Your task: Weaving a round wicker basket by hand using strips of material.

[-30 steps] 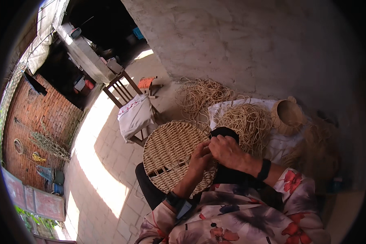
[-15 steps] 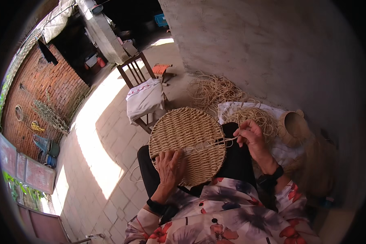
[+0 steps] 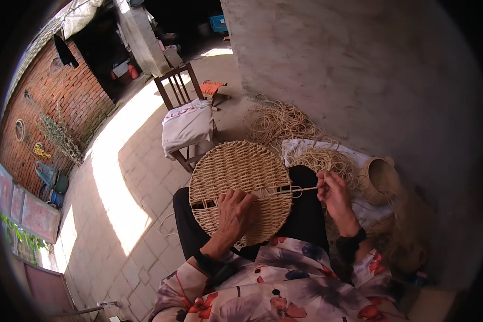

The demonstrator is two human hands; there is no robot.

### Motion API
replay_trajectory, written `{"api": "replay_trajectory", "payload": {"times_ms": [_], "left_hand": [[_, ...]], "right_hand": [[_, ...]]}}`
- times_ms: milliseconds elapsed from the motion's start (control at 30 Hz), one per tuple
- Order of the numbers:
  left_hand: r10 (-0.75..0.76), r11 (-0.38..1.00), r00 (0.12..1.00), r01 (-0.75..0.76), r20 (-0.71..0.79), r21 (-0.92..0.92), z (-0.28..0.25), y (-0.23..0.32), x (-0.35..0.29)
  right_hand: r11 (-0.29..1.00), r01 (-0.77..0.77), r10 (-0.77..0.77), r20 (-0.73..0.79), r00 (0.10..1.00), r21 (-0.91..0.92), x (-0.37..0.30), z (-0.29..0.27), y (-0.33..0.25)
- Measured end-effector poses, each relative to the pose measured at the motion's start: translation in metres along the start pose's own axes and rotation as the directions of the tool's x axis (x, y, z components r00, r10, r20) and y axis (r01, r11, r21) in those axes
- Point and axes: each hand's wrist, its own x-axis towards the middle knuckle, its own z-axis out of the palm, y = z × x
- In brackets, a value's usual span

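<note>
A round woven straw mat (image 3: 236, 172) lies on my lap. My left hand (image 3: 234, 213) rests flat on its lower part, pressing it down near a gap in the weave. My right hand (image 3: 333, 193) is off the mat's right edge, pinching a thin strand of straw cord (image 3: 300, 189) that runs left across the mat. The cord is pulled taut between the mat and my fingers.
A heap of loose straw (image 3: 284, 123) and a bundle on a white cloth (image 3: 327, 158) lie by the grey wall. A small woven basket (image 3: 378, 180) lies to my right. A wooden chair with a white cloth (image 3: 187, 126) stands ahead, a brick wall (image 3: 59, 107) at left.
My hands were together at the mat's right edge. The left hand has moved down onto the mat, and the right has drawn the cord out to the right.
</note>
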Motion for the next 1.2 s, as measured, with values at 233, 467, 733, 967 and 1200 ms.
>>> {"api": "replay_trajectory", "payload": {"times_ms": [233, 467, 733, 967, 1200], "left_hand": [[0.116, 0.992, 0.990, -0.120, -0.078, -0.049, 0.012, 0.017, 0.020], [0.113, 0.991, 0.993, -0.115, -0.033, -0.068, 0.020, 0.019, 0.023], [0.087, 0.990, 0.995, -0.092, -0.049, -0.105, 0.020, 0.021, 0.026], [0.076, 0.988, 0.997, -0.076, -0.004, -0.133, 0.020, 0.004, 0.030], [0.192, 0.979, 0.977, -0.183, 0.090, -0.092, 0.020, -0.002, 0.036]], "right_hand": [[0.986, 0.042, -0.036, 0.038, 0.999, -0.162, -0.008, 0.024, -0.017], [0.530, 0.406, -0.220, 0.342, 0.914, -0.744, -0.013, 0.054, -0.024], [-0.183, 0.624, -0.192, 0.650, 0.735, -0.760, -0.004, 0.082, -0.002], [-0.013, 0.414, -0.169, 0.410, 0.896, -0.910, -0.002, 0.094, 0.023], [0.311, 0.234, -0.019, 0.240, 0.971, -0.921, 0.007, 0.088, 0.024]]}}
